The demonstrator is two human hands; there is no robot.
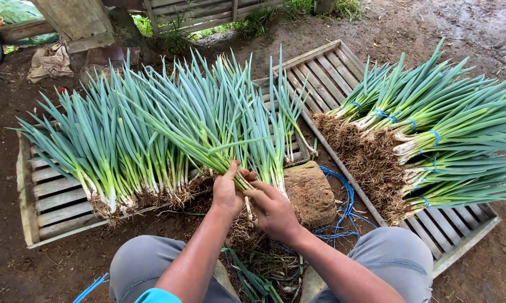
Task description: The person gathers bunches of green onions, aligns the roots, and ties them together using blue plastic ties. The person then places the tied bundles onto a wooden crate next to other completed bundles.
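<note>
Gripping a bunch of green onions [219, 134] low on its pale stalks, the left hand [226, 193] wraps tight around them, just above the rooty ends. The right hand [272, 212] pinches the same stalks from the right, fingers curled. Leaves fan far and slightly left, roots point near; the long axis runs near to far. Both forearms reach up from the knees over a wooden pallet [51, 207], with tied bundles [432, 134] to the right.
</note>
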